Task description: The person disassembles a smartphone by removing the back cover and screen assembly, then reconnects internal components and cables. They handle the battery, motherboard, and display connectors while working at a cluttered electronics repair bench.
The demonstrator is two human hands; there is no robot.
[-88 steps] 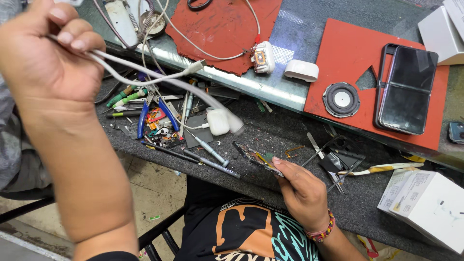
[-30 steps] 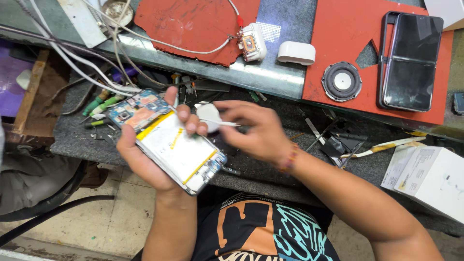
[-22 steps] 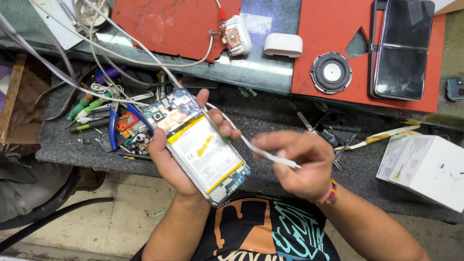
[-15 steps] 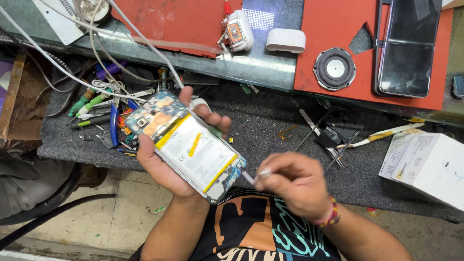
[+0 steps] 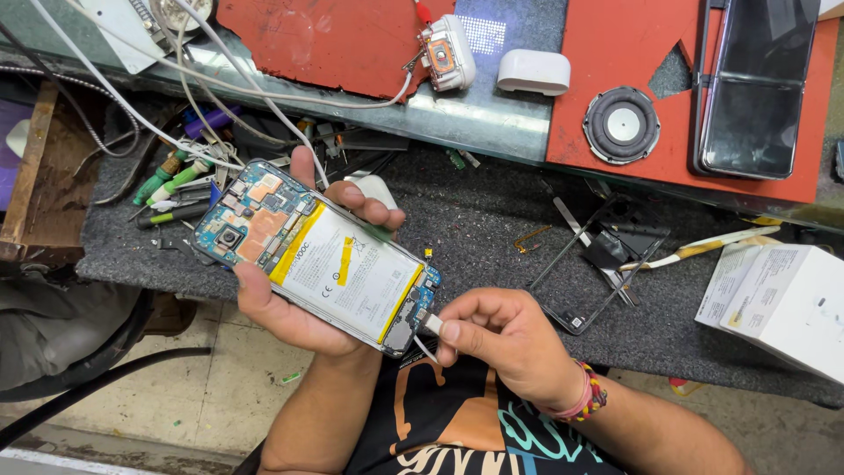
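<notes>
My left hand (image 5: pixel 303 308) grips an opened phone (image 5: pixel 316 255) with its back off, showing a white battery with yellow tape and a blue circuit board. The phone lies tilted, camera end up-left. My right hand (image 5: pixel 505 343) pinches a white cable plug (image 5: pixel 431 325) at the phone's lower end, by the charging port. The white cable runs behind the phone towards the bench.
A dark mat (image 5: pixel 492 220) covers the bench edge, with screwdrivers (image 5: pixel 171 189) at the left, a phone frame and tweezers (image 5: pixel 598 255) at the right, and white boxes (image 5: pixel 782 299) far right. Behind lie red mats (image 5: pixel 615 53), a round speaker (image 5: pixel 622 125), a dark phone (image 5: pixel 756 88), a white earbud case (image 5: pixel 533 72) and cables.
My left hand picked up the opened phone and drew it closer. My right hand took the white cable's plug and brought it down to the phone's lower end.
</notes>
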